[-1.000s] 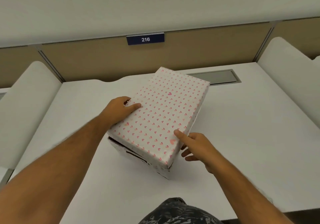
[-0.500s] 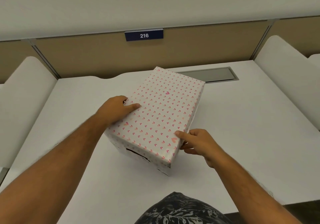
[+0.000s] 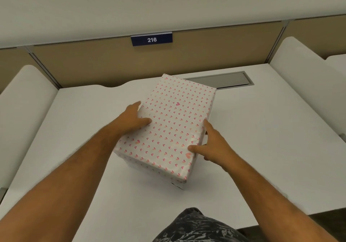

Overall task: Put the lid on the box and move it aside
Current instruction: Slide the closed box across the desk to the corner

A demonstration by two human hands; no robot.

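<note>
A white lid [image 3: 168,122] printed with small pink hearts covers the box in the middle of the white desk. Only a sliver of the box [image 3: 177,185] shows, at the lid's near corner. My left hand [image 3: 131,119] holds the lid's left edge, thumb on top and fingers down the side. My right hand [image 3: 211,144] holds the right edge near the front, thumb on the top surface and index finger stretched along the side.
The white desk [image 3: 262,148] has a grey cable hatch [image 3: 221,79] just behind the box. White rounded dividers stand at the left [image 3: 24,110] and the right [image 3: 303,84]. A tan back panel carries a blue plate reading 216 [image 3: 151,39].
The lid has dropped lower over the box, so the dark gap under its front edge has closed. My right hand has shifted forward along the right edge. The left hand keeps its hold.
</note>
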